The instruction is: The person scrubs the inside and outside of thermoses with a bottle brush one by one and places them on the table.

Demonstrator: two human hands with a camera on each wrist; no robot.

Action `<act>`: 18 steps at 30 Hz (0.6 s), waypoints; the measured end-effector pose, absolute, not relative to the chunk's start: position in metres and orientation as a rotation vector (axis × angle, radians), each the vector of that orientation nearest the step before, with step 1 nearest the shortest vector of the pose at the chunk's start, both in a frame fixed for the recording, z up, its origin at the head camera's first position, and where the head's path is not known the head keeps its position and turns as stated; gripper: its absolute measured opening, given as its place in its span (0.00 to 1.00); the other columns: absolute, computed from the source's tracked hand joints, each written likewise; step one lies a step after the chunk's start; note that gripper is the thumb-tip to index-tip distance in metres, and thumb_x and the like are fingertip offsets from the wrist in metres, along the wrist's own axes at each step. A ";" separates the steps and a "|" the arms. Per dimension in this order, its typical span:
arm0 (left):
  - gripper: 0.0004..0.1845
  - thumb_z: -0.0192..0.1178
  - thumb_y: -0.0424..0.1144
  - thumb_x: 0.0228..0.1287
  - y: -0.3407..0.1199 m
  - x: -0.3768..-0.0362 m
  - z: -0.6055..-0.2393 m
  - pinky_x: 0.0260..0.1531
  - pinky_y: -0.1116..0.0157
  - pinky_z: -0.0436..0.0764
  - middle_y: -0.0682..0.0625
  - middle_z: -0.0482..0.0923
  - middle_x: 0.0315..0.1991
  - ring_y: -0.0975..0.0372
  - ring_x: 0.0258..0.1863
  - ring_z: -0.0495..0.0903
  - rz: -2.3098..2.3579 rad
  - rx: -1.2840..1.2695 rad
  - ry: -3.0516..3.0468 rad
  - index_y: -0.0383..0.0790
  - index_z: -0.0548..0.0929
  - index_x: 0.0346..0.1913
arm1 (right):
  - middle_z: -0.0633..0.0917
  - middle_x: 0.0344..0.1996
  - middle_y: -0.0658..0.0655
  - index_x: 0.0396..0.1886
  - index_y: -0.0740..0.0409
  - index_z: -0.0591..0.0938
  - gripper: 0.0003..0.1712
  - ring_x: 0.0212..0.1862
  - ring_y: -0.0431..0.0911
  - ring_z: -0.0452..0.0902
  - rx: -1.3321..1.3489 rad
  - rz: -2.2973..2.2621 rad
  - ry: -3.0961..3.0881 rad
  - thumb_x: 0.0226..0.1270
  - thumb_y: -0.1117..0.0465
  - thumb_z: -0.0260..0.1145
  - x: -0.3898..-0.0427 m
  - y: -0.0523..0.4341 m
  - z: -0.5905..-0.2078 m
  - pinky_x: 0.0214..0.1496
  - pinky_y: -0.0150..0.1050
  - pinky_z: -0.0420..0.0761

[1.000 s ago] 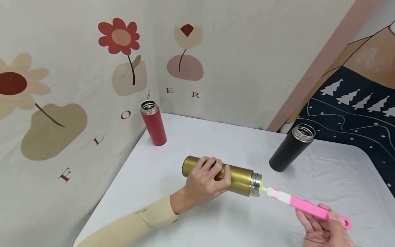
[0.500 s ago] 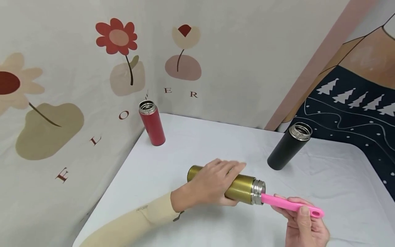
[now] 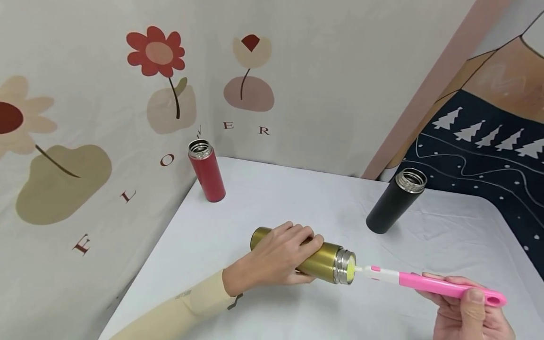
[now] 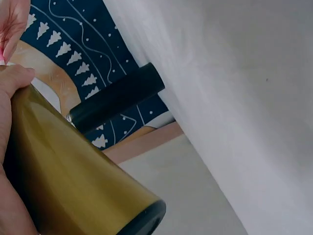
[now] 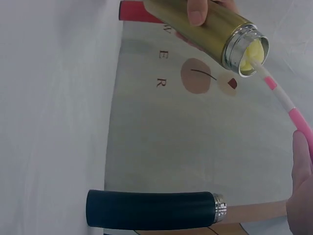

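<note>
The left hand (image 3: 276,256) curls round a gold bottle (image 3: 324,262). To its right, the right hand (image 3: 471,312) pinches a pink-handled brush (image 3: 418,282), yellow head (image 3: 351,268) inside the bottle.

Diffuse light, wrist views dimmer, seemingly soft

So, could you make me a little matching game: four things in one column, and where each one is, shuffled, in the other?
1. red bottle
2. gold bottle
3. black bottle
4. pink-and-white handle

A. standing, nearer the printed white trees
B. held in the right hand
C. standing, nearer the printed red flower
D. gripped by the left hand

Pairs: 1-C, 2-D, 3-A, 4-B
</note>
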State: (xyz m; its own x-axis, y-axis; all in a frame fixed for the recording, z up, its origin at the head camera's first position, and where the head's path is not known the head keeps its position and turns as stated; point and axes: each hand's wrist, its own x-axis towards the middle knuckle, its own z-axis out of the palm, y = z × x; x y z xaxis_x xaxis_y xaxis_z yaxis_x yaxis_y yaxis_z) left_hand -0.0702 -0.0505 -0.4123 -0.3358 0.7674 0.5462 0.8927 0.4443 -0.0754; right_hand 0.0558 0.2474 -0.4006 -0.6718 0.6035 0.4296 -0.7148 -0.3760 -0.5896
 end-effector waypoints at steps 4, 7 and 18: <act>0.38 0.82 0.58 0.49 -0.057 -0.074 -0.414 0.37 0.63 0.82 0.50 0.79 0.42 0.59 0.35 0.81 -0.332 -1.320 -2.203 0.43 0.79 0.58 | 0.85 0.41 0.82 0.55 0.98 0.71 0.19 0.44 0.67 0.91 0.165 2.113 -0.842 0.87 0.75 0.50 0.051 0.250 -0.402 0.45 0.54 0.85; 0.37 0.83 0.57 0.50 -0.059 -0.077 -0.415 0.34 0.63 0.83 0.50 0.79 0.41 0.59 0.32 0.81 -0.353 -1.304 -2.200 0.43 0.79 0.59 | 0.84 0.41 0.83 0.55 0.98 0.71 0.18 0.43 0.70 0.90 0.158 2.130 -0.723 0.86 0.76 0.51 0.048 0.253 -0.403 0.44 0.57 0.85; 0.46 0.72 0.75 0.58 -0.060 -0.085 -0.421 0.33 0.68 0.82 0.53 0.84 0.45 0.63 0.31 0.78 -0.375 -1.294 -2.158 0.41 0.82 0.65 | 0.84 0.39 0.84 0.50 0.98 0.72 0.18 0.40 0.69 0.91 0.190 2.147 -0.719 0.87 0.77 0.46 0.035 0.278 -0.400 0.40 0.55 0.86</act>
State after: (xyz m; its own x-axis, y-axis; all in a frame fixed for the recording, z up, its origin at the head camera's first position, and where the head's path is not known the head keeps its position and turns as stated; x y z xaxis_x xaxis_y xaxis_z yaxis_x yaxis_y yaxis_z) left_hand -0.0846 -0.0600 -0.4214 -0.3538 0.7050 0.6146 0.8711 0.4876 -0.0578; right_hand 0.0346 0.2779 -0.4002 -0.6335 0.6784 0.3722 -0.7656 -0.4801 -0.4282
